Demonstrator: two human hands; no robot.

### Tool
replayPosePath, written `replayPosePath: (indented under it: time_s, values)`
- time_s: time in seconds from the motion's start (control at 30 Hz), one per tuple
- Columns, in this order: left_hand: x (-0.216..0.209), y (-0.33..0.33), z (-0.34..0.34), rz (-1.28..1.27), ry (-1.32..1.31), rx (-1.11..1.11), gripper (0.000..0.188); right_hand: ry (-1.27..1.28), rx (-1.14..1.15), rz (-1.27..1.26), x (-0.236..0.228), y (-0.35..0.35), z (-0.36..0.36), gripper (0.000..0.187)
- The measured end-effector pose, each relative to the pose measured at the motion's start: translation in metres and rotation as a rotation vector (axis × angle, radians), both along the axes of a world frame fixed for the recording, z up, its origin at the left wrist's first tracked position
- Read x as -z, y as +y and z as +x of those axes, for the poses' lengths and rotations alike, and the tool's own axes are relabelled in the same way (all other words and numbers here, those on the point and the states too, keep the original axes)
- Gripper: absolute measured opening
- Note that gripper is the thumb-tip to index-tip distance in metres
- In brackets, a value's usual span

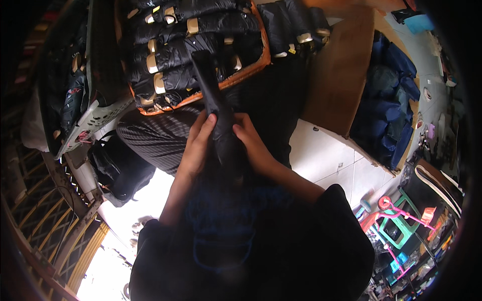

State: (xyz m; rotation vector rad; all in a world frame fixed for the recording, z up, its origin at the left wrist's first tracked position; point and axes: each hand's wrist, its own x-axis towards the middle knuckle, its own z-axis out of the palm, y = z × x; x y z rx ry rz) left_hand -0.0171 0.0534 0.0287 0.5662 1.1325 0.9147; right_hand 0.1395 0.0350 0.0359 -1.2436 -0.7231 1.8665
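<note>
A long, narrow black piece point(221, 115), apparently soft and folded lengthwise, lies between my hands in front of my chest; its exact kind cannot be made out. My left hand point(198, 140) grips its left edge, thumb on top. From the other side my right hand point(251, 143) closes on it, thumb against the surface and fingers partly hidden. Its far end reaches over a container with an orange rim point(236, 80), packed with shiny black bundles point(173, 55) that show cream-coloured bands. The near end merges with my dark shirt point(236, 241).
More black bundles point(286, 25) lie beyond the container. At right stands an open cardboard box point(341, 75) with dark blue bundles point(386, 100). A grey plastic crate point(95, 118) is at left. Lower right are a green stool point(401, 226) and a pink-framed object point(409, 213).
</note>
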Motion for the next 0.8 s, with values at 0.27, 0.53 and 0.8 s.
replayPosePath:
  time_s: [0.27, 0.53, 0.8]
  values:
    - [-0.019, -0.007, -0.014, 0.658, 0.597, 0.194, 0.049, 0.064, -0.087, -0.05, 0.017, -0.005, 0.006, 0.047]
    - [-0.017, -0.013, -0.004, 0.991, 0.922, 0.117, 0.031, 0.058, -0.005, 0.0, 0.018, -0.006, 0.005, 0.047]
    - [-0.006, -0.009, 0.002, 1.097, 0.98, 0.094, 0.022, -0.053, -0.029, -0.044, 0.003, -0.005, 0.009, 0.05]
